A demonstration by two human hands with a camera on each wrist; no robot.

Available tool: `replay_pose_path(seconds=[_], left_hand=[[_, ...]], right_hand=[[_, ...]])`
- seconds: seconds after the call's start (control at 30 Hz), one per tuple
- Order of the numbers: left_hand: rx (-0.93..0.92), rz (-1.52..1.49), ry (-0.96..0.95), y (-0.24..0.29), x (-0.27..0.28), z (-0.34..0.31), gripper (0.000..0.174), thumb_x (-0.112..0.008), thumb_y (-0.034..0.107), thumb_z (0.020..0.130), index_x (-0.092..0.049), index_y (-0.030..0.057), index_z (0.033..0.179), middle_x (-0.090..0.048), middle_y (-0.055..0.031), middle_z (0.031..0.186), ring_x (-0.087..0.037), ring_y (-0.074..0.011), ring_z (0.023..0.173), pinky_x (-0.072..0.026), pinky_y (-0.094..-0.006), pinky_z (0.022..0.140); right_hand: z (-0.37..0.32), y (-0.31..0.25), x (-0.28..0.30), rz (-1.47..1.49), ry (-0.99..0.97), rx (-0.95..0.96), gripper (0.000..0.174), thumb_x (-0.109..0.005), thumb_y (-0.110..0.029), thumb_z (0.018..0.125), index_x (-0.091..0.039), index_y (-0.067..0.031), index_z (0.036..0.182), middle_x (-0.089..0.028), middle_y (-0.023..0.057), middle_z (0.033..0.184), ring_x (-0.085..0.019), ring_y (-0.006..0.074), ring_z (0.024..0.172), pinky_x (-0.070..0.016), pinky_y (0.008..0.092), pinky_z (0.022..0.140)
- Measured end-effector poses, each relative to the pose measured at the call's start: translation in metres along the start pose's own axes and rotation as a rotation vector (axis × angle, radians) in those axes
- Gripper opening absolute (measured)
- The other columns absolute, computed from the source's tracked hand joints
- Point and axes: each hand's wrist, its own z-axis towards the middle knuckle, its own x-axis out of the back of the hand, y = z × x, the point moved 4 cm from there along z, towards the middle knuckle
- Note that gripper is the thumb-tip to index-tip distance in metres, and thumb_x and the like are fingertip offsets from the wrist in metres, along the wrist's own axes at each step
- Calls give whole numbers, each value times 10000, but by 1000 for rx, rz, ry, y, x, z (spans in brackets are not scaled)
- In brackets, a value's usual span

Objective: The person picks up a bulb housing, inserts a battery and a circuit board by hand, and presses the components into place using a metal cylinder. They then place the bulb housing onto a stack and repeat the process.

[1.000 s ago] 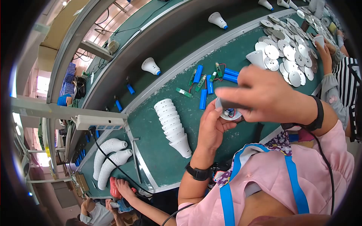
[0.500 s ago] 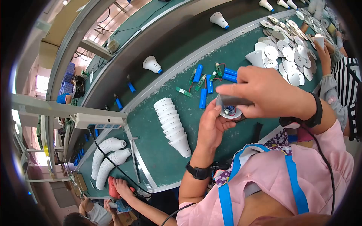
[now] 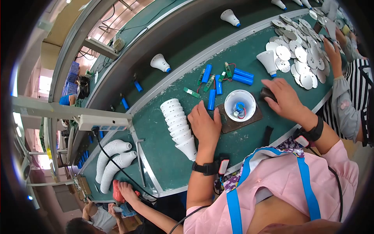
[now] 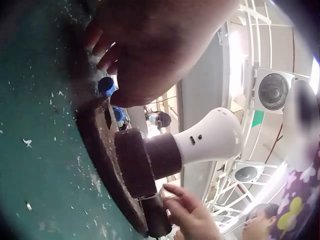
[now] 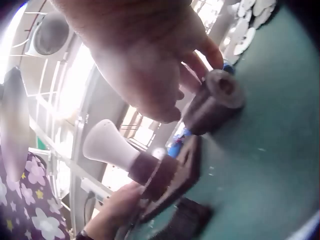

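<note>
White cup [image 3: 249, 103] is standing wide end up in a dark holder [image 3: 228, 126] on the counter [image 3: 167, 167], blue battery [image 3: 240, 105] inside. Left hand [image 3: 205, 126] is just beside it, fingers loosely spread, nothing gripped. Right hand [image 3: 286, 102] has fingers curled round a dark cylinder [image 3: 267, 94].

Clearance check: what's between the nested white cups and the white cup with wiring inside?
The left hand, plus part of the brown plate under that white cup; the head view shows both.

One dark plate [image 3: 229, 126], five blue cylinders [image 3: 211, 100] nearby, two curved cup stacks [image 3: 112, 171].
</note>
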Motion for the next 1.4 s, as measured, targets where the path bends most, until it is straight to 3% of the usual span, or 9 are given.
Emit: replay_pose_path(seconds=[0.07, 0.3, 0.43, 0.53, 0.7, 0.97, 1.1, 1.17, 1.4], left_hand=[[38, -3, -53, -1, -5, 5, 345, -625, 189, 749, -513, 21, 1028, -518, -150, 976, -482, -341, 915, -416, -409, 741], [290, -210, -158, -16, -14, 9, 206, -612, 169, 768, -526, 31, 894, -536, -137, 867, -534, -306, 785, -438, -382, 658], [400, -480, -157, -34, -5, -1, 152, -579, 119, 815, -541, 7, 911, -574, -73, 731, -551, -143, 626, -440, -271, 560], [596, -879, -191, -28, 2, -7, 157, -544, 87, 844, -518, -7, 966, -563, -48, 751, -544, -99, 645, -449, -211, 568], [664, -1317, -67, -10, 23, -17, 197, -514, 37, 856, -469, -25, 1038, -540, -82, 903, -554, -115, 722, -482, -223, 662], [514, -1644, -142, 24, 46, -25, 179, -514, 25, 852, -481, 19, 1028, -543, -91, 1009, -571, -152, 790, -504, -300, 722], [411, -1634, -155, 32, 50, -29, 186, -520, -3, 838, -466, 24, 1014, -514, -111, 1058, -574, -164, 809, -503, -324, 746], [368, -1629, -167, 31, 48, -34, 196, -526, -12, 830, -462, 23, 1012, -505, -118, 1066, -572, -168, 814, -504, -331, 749], [348, -1419, -304, 30, 48, -55, 217, -502, 80, 868, -474, 26, 1076, -538, -77, 1033, -540, -126, 870, -424, -238, 785]], right_hand=[[14, -24, 24, 374, 183, 155, 583, -649, -197, 706, -408, -52, 1217, -504, 166, 1059, -480, 332, 981, -403, 397, 839], [35, -76, 22, 472, 79, 462, 575, -619, -169, 717, -402, -12, 1226, -473, 186, 1151, -479, 330, 1041, -369, 352, 918], [33, -23, 42, 698, 444, 63, 579, -622, -240, 776, -378, -11, 1249, -494, 153, 1138, -521, 218, 986, -444, 321, 819], [35, 23, 29, 1053, 211, -364, 535, -499, -333, 873, -359, 11, 1258, -546, 83, 1091, -532, 108, 887, -459, 228, 679], [26, 44, 26, 1071, 211, -429, 522, -542, -323, 850, -396, 8, 1225, -579, 88, 1014, -539, 123, 886, -461, 247, 681], [16, 1, 45, -324, 500, -21, 592, -677, -271, 692, -440, -56, 1191, -421, 163, 1181, -456, 335, 1024, -362, 422, 884], [5, -48, 49, -53, 524, 204, 420, -578, -317, 798, -497, -43, 1105, -509, 162, 1048, -486, 298, 973, -373, 401, 852], [8, -51, 16, 930, -150, -190, 270, -506, -255, 871, -540, -13, 985, -581, 124, 885, -548, 200, 856, -421, 319, 764], [-1, -60, -8, 1160, -129, -138, 175, -467, -164, 895, -539, -5, 891, -617, 57, 804, -568, 105, 753, -449, 248, 685]])
